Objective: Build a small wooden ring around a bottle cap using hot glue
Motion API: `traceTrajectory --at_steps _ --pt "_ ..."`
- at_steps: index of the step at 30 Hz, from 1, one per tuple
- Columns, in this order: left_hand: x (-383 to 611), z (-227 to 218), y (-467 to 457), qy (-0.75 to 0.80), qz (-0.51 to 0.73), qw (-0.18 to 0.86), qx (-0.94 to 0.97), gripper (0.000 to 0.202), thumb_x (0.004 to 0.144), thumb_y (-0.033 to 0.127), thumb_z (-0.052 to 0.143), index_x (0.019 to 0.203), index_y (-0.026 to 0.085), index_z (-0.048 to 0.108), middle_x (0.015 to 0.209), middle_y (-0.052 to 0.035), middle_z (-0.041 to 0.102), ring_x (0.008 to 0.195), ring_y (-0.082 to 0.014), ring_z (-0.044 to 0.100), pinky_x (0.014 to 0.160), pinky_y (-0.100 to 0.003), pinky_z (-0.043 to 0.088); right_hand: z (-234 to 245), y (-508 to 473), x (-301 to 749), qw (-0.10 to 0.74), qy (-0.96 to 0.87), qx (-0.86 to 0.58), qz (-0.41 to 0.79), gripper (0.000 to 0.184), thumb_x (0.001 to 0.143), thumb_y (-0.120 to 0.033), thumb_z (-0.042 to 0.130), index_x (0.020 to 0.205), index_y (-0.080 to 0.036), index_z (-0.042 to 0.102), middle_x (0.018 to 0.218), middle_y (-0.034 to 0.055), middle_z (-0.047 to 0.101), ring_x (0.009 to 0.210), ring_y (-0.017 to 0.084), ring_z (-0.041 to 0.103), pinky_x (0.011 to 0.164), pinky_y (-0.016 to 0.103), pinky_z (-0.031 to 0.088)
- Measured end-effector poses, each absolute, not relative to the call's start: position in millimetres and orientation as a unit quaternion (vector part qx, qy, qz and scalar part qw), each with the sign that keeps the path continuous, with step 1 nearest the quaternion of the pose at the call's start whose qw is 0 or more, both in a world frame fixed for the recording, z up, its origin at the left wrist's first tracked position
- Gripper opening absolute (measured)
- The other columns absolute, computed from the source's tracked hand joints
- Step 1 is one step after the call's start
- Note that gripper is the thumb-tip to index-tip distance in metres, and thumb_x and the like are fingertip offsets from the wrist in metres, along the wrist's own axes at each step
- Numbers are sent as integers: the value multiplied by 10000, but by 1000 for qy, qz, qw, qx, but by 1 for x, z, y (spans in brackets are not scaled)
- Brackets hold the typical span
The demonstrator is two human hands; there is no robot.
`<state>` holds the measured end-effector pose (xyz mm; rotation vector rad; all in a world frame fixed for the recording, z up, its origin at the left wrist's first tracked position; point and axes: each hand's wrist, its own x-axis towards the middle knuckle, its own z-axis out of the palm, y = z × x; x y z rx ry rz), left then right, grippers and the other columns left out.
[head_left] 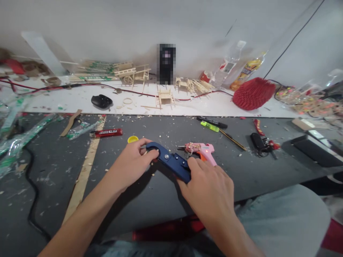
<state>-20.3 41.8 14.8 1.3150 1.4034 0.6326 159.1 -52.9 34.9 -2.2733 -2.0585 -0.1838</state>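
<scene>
A blue hand cutter (168, 160) lies over the dark grey table (53, 171), held at both ends. My left hand (132, 164) is closed at the cutter's curved head end, fingers pinched at its jaw; I cannot make out anything between them. My right hand (210, 187) is wrapped round the blue handle end. Just behind the cutter lies a pink glue gun (202, 150) with glue-crusted nozzle pointing left, touching or almost touching my right fingers.
A yellow cap (133, 139), red utility knife (108, 132), green marker (209, 126), black marker (211, 122), pencil (232, 139) and keys (261, 143) lie about. A white board (187, 103) behind carries small wooden stick models (164, 97), a black mouse (101, 101), a red paper object (253, 93). Wood chips litter the table.
</scene>
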Motion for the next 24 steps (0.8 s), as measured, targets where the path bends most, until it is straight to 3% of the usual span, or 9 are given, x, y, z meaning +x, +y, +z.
traceTrajectory --at_steps 4,8,14,18,21,24 --pt "-22 7 45 607 230 509 565 222 1016 361 727 1135 173 726 828 12 718 646 -163 631 644 -311 513 32 -49 175 42 -698 -705 -120 261 889 -338 827 1066 -163 749 980 115 798 962 349 733 842 450 448" --pt "-25 12 43 608 236 500 570 295 959 359 667 1195 198 738 806 -28 797 587 -194 606 592 -329 408 33 -49 183 55 -698 -691 -182 496 906 -302 804 1352 -114 693 1128 174 761 1071 385 660 979 505 428" --pt "-24 22 39 606 264 487 571 309 858 421 713 1080 211 762 748 -39 799 581 -220 580 579 -328 331 41 -50 181 50 -696 -686 -206 593 868 -180 762 1443 -88 654 1187 190 722 1145 411 570 1108 555 376" --pt "-23 25 35 582 303 517 550 346 826 460 791 1058 205 767 662 -17 745 587 -213 563 586 -308 339 47 -41 188 85 -684 -697 -195 628 887 -288 787 1466 -93 642 1220 215 702 1152 441 571 1102 615 392" --pt "-19 28 22 528 342 589 507 541 781 559 854 1179 201 776 677 -5 722 690 -237 651 630 -296 426 54 -31 184 155 -652 -735 -103 711 876 -401 807 1499 -115 620 1216 213 684 1148 461 590 1063 671 424" --pt "-15 35 2 479 385 653 443 745 687 598 920 1311 232 740 953 -48 805 915 -279 746 725 -300 536 61 -30 159 240 -639 -723 108 765 817 -385 809 1524 -181 597 1246 167 663 1195 420 600 1107 668 434"
